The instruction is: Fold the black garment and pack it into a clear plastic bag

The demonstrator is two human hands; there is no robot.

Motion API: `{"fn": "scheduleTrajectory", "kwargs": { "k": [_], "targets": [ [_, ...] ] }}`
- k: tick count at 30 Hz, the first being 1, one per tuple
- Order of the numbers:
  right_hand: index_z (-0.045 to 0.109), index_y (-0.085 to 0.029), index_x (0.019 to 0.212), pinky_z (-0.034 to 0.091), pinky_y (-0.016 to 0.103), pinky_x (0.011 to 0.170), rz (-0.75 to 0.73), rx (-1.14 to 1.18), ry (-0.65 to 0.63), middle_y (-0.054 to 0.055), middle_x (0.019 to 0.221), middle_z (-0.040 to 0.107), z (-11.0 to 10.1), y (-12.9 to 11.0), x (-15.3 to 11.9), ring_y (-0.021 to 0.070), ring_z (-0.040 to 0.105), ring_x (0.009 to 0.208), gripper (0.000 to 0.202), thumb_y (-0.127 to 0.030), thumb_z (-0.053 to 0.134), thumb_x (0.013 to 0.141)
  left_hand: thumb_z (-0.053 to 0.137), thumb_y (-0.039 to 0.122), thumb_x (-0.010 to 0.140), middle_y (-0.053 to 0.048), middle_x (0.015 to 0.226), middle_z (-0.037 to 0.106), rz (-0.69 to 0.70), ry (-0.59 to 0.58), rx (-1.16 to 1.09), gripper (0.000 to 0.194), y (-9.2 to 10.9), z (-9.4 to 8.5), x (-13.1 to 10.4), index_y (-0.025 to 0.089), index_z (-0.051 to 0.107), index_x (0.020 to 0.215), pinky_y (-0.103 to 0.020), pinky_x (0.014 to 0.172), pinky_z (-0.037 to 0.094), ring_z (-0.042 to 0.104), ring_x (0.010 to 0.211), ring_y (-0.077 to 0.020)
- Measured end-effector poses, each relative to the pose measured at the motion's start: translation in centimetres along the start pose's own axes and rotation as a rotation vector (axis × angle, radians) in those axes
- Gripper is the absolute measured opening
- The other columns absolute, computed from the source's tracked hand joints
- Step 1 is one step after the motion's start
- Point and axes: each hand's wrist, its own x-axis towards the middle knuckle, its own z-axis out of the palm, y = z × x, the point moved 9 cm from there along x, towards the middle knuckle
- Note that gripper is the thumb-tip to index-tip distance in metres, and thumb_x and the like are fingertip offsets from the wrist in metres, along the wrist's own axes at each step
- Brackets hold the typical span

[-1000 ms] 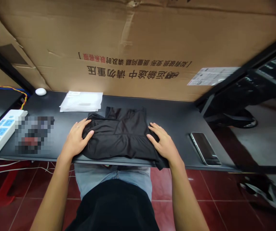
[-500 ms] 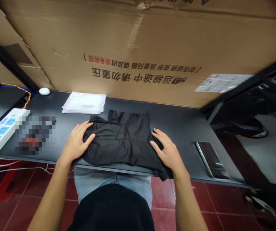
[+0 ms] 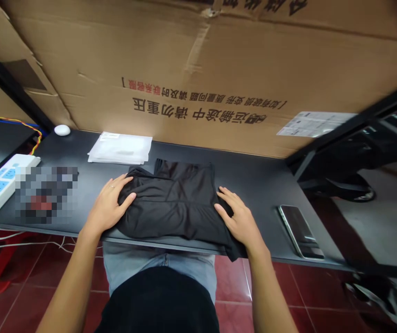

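A black garment, loosely folded and wrinkled, lies on the dark table in front of me. One corner of it hangs over the front edge at the right. My left hand rests on the garment's left end, fingers stretched out, with a ring on one finger. At the other end, my right hand lies with fingers apart on the right side of the cloth. Neither hand grips the fabric. Which kind of garment it is cannot be told from its folds.
Behind the table stands a large cardboard sheet with printed text. Flat white plastic packets and a small white rounded object sit near it. A power strip and a blurred-out item are at left, a phone at right.
The view has shifted slightly, so things on the table appear a little further left. My hands and the garment keep the same places relative to each other.
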Motion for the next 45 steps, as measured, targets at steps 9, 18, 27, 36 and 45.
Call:
{"fn": "scheduleTrajectory", "kwargs": {
  "k": [9, 18, 27, 36, 45],
  "targets": [
    [0.073, -0.026, 0.144, 0.047, 0.069, 0.132, -0.023, -0.027, 0.051, 0.016, 0.159, 0.07, -0.8, -0.9, 0.4, 0.0381, 0.063, 0.152, 0.043, -0.053, 0.059, 0.113, 0.056, 0.057, 0.11, -0.012, 0.167, 0.062, 0.061, 0.103, -0.019, 0.053, 1.3, -1.6, 0.4, 0.029, 0.061, 0.154, -0.057, 0.135, 0.042, 0.057, 0.156, -0.0328],
    [0.071, -0.022, 0.118, 0.067, 0.042, 0.089, -0.562, 0.191, 0.201, 0.01, 0.11, 0.079, -1.1, -22.9, -1.8, 0.0249, 0.074, 0.097, 0.017, -0.015, 0.071, 0.102, 0.057, 0.035, 0.108, 0.0, 0.068, 0.063, -0.147, -0.116, 0.28, 0.035, 14.0, -1.2, 0.8, 0.025, 0.051, 0.074, -0.035, 0.061, 0.027, 0.056, 0.06, -0.0185],
    [0.061, -0.026, 0.082, 0.058, 0.039, 0.078, -0.743, 0.162, 0.222, 0.002, 0.082, 0.072, 0.7, -25.9, -3.0, 0.0204, 0.065, 0.079, 0.021, -0.021, 0.07, 0.1, 0.05, 0.04, 0.113, -0.005, 0.084, 0.074, -0.188, -0.191, 0.378, 0.03, 15.2, 0.1, 4.0, 0.026, 0.063, 0.09, -0.034, 0.062, 0.027, 0.067, 0.068, -0.0227],
    [0.073, -0.018, 0.129, 0.06, 0.053, 0.1, 0.076, -0.233, 0.111, 0.02, 0.132, 0.077, -2.6, -3.3, 13.5, 0.0389, 0.071, 0.119, 0.031, -0.033, 0.067, 0.103, 0.072, 0.036, 0.102, -0.016, 0.137, 0.075, 0.029, -0.072, 0.126, 0.042, 10.4, 2.0, 14.1, 0.021, 0.07, 0.141, -0.045, 0.098, 0.057, 0.075, 0.104, -0.0302],
    [0.076, -0.024, 0.106, 0.061, 0.045, 0.094, 0.032, -0.139, 0.097, 0.01, 0.107, 0.083, -2.3, -2.0, 13.4, 0.0308, 0.077, 0.102, 0.013, -0.025, 0.066, 0.099, 0.067, 0.018, 0.098, -0.009, 0.112, 0.081, 0.215, -0.134, -0.018, 0.024, 9.9, 2.4, 15.9, 0.021, 0.077, 0.119, -0.041, 0.101, 0.059, 0.074, 0.102, -0.0246]
  ]
}}
